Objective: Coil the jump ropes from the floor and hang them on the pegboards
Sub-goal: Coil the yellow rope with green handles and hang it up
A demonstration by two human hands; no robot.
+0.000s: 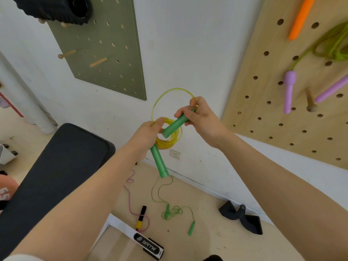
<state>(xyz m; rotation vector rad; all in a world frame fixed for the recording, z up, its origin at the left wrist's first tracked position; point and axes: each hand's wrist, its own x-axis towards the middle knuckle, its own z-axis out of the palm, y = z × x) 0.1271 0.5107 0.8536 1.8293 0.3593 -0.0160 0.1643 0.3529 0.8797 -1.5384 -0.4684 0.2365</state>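
Writing: the white bar [130, 234] at the bench's foot carries a black label [148, 246] reading "BRTW"; on the orange thing [6, 187] at the left edge you can make out only part of some digits.
Left hand: your left hand [148, 133] grips the yellow coil [169, 136] together with the lower green handle [159, 162], which hangs down out of your fist.
Right hand: your right hand [199, 117] is curled round the upper green handle [174, 126], whose free end lies across the coil.
Loose loop: one turn of yellow cord [169, 91] arcs from the coil up to your right hand, against the white wall [188, 44].
Floor ropes: a green rope [175, 211] lies tangled on the floor below your hands; just left of it is a pink rope [130, 200] with a black-and-yellow handle [141, 217].
Pegboards: the green pegboard [105, 53] on the left shows two bare wooden pegs [98, 62]; the wooden pegboard [273, 91] on the right already bears a green rope with lilac handles [289, 91] and an orange handle [301, 17].
Edges: the black bench pad [56, 166] is under your left forearm; a black strap [243, 217] lies by the skirting on the right.
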